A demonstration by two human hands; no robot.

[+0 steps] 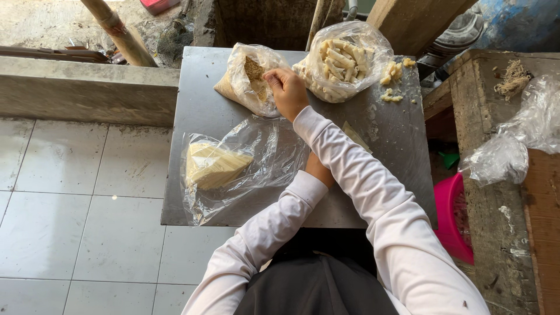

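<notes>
From my remote view, the grey metal desk [204, 87] fills the middle, and the work in hand looks to me like dipping into the crumb bag: the right hand [287, 90] reaches across to about twelve o'clock, fingers curled and pressed together at the open mouth of the clear bag of brownish crumbs [248, 79]. Whether it pinches any crumbs I cannot tell; the knuckles hide the grip. The left hand [318, 170] sits near the desk's centre, mostly tucked under the right sleeve, so I cannot tell how its grip stands either.

Packages, largest first. At nine o'clock of the left hand lies a wide, flat, crinkled clear bag [245, 169] with a pale yellow triangular stack of sheets [213, 165] inside. At one o'clock of the right hand stands a bulging clear bag of pale rolled pieces [343, 61], mouth open. The crumb bag is the smallest, slumped at the desk's far edge. I see no labels or signs on any of them.

A few loose pale lumps [392, 73] lie just beside the roll bag at three o'clock. My judgement: any further handling at the crumb bag calls for a light touch at its floppy mouth, so it does not tip.
</notes>
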